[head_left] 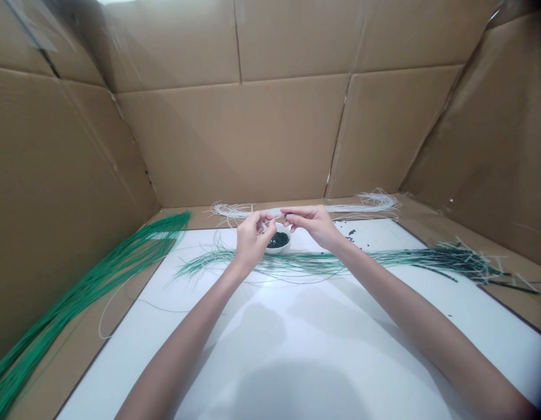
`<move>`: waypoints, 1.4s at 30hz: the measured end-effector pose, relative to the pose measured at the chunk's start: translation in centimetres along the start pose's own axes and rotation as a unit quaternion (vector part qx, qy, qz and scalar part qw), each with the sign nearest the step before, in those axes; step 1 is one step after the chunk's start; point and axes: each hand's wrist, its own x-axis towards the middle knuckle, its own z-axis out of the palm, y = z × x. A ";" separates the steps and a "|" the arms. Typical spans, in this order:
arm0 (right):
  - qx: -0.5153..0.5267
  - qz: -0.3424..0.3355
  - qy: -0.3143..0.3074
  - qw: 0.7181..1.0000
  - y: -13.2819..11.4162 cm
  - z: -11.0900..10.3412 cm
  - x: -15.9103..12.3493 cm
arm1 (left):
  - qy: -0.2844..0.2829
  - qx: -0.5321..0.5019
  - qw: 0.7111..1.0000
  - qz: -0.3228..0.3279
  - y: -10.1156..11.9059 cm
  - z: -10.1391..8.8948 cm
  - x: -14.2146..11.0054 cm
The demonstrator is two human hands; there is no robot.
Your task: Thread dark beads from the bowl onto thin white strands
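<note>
Above a small white bowl (289, 244), my left hand (252, 234) pinches a thin pale strand (278, 218) between thumb and fingers. The strand's end points right, toward my right hand (314, 225). That hand is closed too, with a tiny dark bead (288, 216) at its fingertips. Whether the strand passes through the bead is too small to tell. Dark beads (278, 240) fill the bowl beneath both hands. Just in front of the bowl lies a bundle of green strands (314, 262), partly covered by my forearms.
Long green strands (99, 280) trail down the left side. White strands (353, 207) lie along the back. Loose dark beads (351, 232) are scattered right of the bowl on the white board (261, 326). The bundle's right end carries dark beading (463, 262). Cardboard walls (235, 140) enclose three sides.
</note>
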 end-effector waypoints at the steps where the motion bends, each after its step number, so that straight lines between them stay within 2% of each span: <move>1: 0.002 -0.001 0.000 1.000 0.0 0.0 0.0 | 0.000 -0.001 1.000 0.001 0.0 0.0 0.0; 28: -0.022 -0.013 -0.002 1.000 -0.2 -0.1 0.0 | -0.005 0.016 1.000 0.017 -0.4 -0.1 0.0; 37: -0.101 -0.041 -0.006 0.994 0.0 -0.4 0.0 | -0.009 0.054 0.998 0.032 -0.4 -0.1 0.0; 42: -0.241 -0.075 -0.033 0.967 -0.2 -0.4 -0.3 | -0.016 0.083 0.994 0.066 -0.5 -0.3 0.2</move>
